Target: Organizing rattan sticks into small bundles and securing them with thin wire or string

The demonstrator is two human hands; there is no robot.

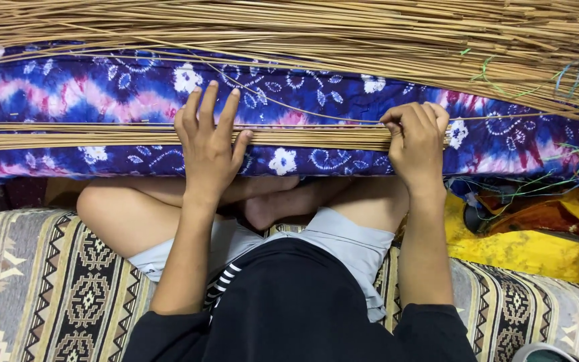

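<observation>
Where pressed flat, thin tan reeds (102,136)

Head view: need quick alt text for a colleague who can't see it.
Two bare hands press on a flat band of thin straw-coloured reeds lying across a blue, pink and white patterned cloth: the left hand lies flat with spread fingers, the right hand curls over the band's end. A thicker reed bundle lies beyond.

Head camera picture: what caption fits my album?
Two hands, left and right, press thin straw sticks on a blue patterned cloth.

Left hand (208,151) flat, fingers spread; right hand (417,144) fingers curled, pinching.
</observation>
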